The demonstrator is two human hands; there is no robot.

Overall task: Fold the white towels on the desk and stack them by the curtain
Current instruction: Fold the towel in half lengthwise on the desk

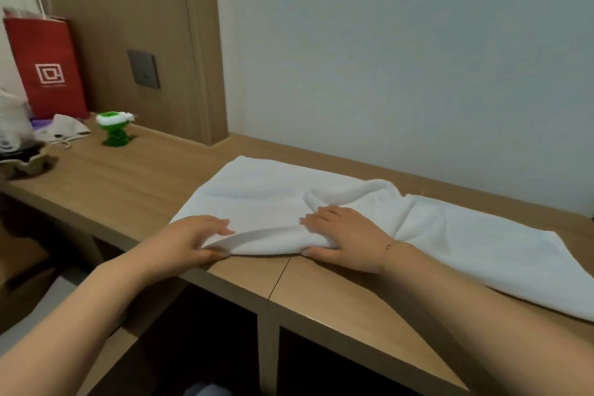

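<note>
Red paper bag [45, 64] with white handles stands at the far left end of the wooden desk [135, 177], right against the wood wall panel. Just in front of it there's some crumpled white stuff and a dark bundle I can't really make out. A bit to the right sits a little green bottle [115, 130] with a white top, well apart from the towel.

Then the left hand [196, 239]: it pinches the near edge of the white towel [266, 199], fingers on top, thumb tucked under the hem, lifting it slightly. The towel lies spread across the middle and right of the desk, a bit rumpled. The right hand [344, 236] grips the same near edge, fingers over a bunched fold, thumb on the desk below. Thin bracelet [390, 246] on that wrist.
</note>
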